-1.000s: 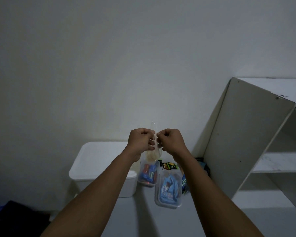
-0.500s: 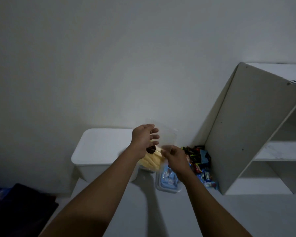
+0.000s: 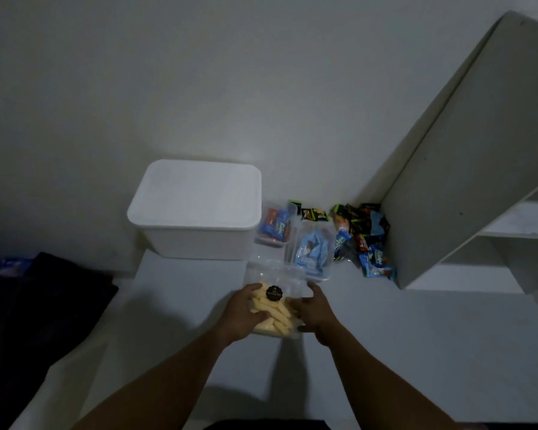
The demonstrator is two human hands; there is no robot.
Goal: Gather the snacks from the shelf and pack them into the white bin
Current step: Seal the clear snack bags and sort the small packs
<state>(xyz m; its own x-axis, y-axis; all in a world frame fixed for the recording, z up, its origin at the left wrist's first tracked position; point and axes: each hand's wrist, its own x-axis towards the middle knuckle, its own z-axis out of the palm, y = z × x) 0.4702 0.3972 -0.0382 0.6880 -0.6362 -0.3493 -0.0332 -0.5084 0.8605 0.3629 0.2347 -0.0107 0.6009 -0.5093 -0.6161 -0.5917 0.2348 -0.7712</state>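
While the clear bag of pale sticks (image 3: pixel 274 316) is gripped at either side by the left hand (image 3: pixel 239 316) and the right hand (image 3: pixel 316 315), just in front of the white bin (image 3: pixel 199 245), its lid (image 3: pixel 199 193) is seen shut; packing would be blocked, and the sticks could be snapped by squeezing.

A clear plastic bag of pale yellow sticks (image 3: pixel 274 315) is gripped between left hand (image 3: pixel 241 315) and right hand (image 3: pixel 316 315) before a lidded white rectangular bin (image 3: pixel 196 209).
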